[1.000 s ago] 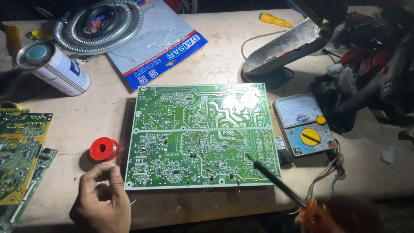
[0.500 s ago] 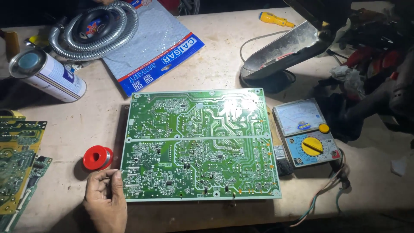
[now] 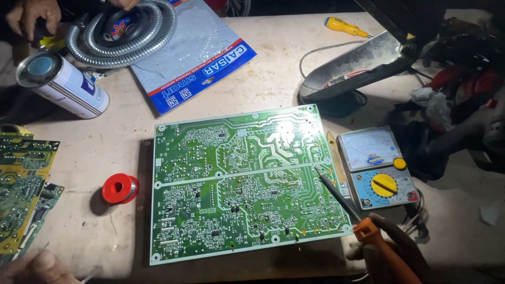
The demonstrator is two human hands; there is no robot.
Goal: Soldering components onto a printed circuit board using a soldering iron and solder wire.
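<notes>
The right hand (image 3: pixel 392 252) has its grip closed on the orange-handled iron (image 3: pixel 368 226), tip resting at the right edge of the green board (image 3: pixel 236 184) lying mid-worktop. The left hand (image 3: pixel 31 268), low left, seems to pinch solder wire. Soldering looks underway; wire must meet the tip.

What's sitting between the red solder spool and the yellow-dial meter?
The big green circuit board fills the stretch between spool and meter, seen in the head view.

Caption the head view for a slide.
Right hand touches an orange-handled soldering iron to the green circuit board's right edge.
</notes>
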